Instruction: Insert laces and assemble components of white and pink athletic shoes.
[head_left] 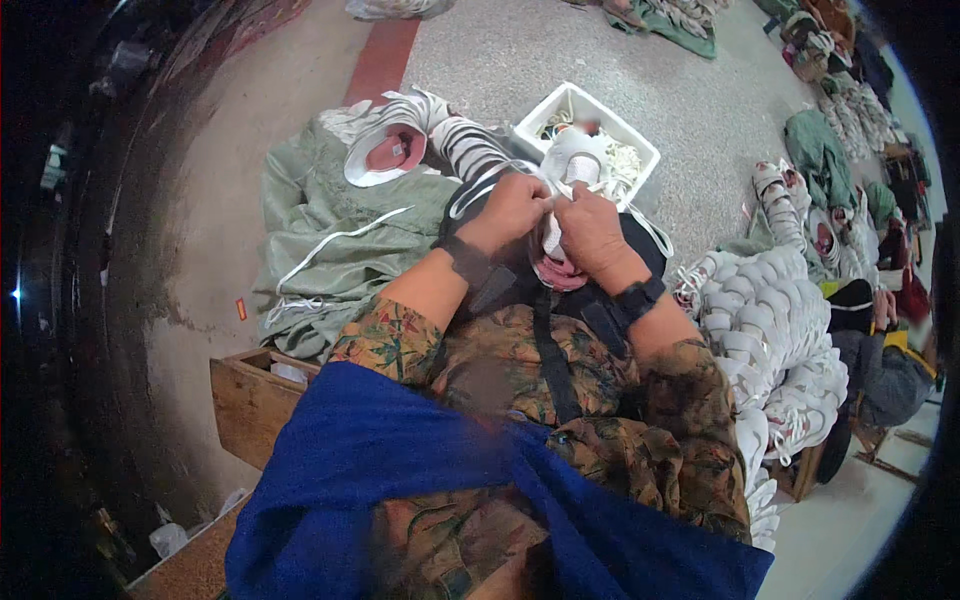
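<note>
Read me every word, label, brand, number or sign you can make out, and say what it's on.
No text is legible.
Orange-red tag on the floor: too small to read.
Pale patch inside the pink-lined shoe: too blurred to read.

White shoe (577,160); blue cloth (345,460); leaf-patterned sleeves (390,342)
</note>
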### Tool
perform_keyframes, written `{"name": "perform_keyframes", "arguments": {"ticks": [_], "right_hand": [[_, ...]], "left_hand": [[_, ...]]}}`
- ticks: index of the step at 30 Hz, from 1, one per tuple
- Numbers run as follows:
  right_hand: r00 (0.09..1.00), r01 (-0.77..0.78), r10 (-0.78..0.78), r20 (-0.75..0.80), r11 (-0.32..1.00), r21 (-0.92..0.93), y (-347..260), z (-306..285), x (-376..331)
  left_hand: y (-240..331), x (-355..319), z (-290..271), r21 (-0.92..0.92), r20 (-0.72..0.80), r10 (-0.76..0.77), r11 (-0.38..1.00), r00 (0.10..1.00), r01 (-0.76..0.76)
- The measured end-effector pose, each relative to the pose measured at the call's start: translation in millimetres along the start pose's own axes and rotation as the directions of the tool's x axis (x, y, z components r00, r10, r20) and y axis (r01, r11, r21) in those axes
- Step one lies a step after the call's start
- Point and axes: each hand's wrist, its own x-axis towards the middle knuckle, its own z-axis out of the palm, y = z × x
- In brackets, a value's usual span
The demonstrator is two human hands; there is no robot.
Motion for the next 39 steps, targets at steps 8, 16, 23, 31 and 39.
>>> {"name": "perform_keyframes", "arguments": {"ticks": [8, 16, 23, 31, 39], "right_hand": [[0.845, -0.327, 0.456, -0.279, 0.854, 0.405, 74, -76, -82], [0.826, -0.16, 0.526, -0.202, 0.564, 0.81, 68, -60, -67], [0.799, -0.126, 0.596, -0.086, 0.305, 0.944, 66, -64, -59], [0.821, -0.18, 0.57, 0.034, 0.202, 0.963, 59, -61, -53], [0.824, -0.188, 0.559, -0.092, 0.423, 0.886, 41, -20, -62]], "left_hand": [[25, -5, 4, -0.114, -0.065, -0.084, 0.991, 0.994, 0.076], [61, 10, 18, 0.151, -0.076, 0.301, 0.946, 0.951, -0.288], [51, -4, 31, 0.477, 0.005, 0.495, 0.763, 0.869, -0.437], [50, 12, 48, 0.506, -0.044, 0.411, 0.795, 0.91, -0.335], [51, 9, 53, 0.397, -0.074, 0.34, 0.872, 0.938, -0.285]]}}
